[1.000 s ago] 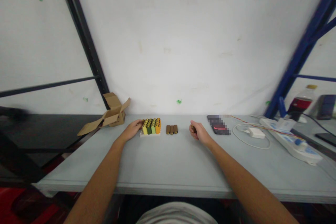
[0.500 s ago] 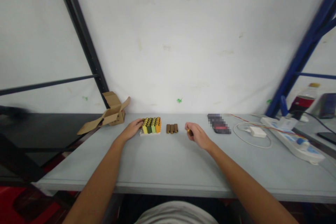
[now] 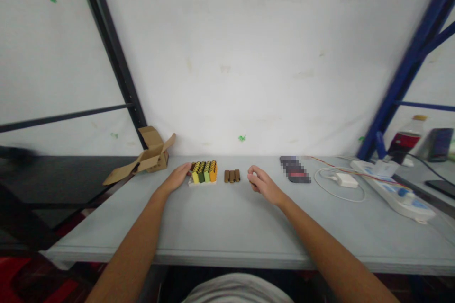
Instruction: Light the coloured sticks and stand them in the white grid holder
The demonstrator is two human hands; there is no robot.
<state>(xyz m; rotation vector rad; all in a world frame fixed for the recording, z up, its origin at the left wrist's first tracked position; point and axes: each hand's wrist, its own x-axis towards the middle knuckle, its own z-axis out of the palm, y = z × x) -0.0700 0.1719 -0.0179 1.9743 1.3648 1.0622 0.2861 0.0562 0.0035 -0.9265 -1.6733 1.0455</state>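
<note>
A block of several small yellow, green and orange pieces [image 3: 205, 173] stands in rows on a white base on the grey table. My left hand [image 3: 179, 176] rests against its left side, with the fingertips partly hidden behind it. Just right of the block, three brown pieces [image 3: 232, 176] lie side by side. Further right, my right hand [image 3: 261, 183] hovers over the table with curled fingers, closed on something small that I cannot make out.
An open cardboard box [image 3: 153, 155] sits at the back left. To the right lie a blurred dark item [image 3: 296, 171], a white adapter [image 3: 346, 180] with cables, and a power strip [image 3: 394, 194]. A bottle [image 3: 408, 137] stands at the far right.
My right hand has shifted slightly left and its fingers have turned, so the small yellowish item seen in it before is now mostly hidden. My left hand remains at the block.
</note>
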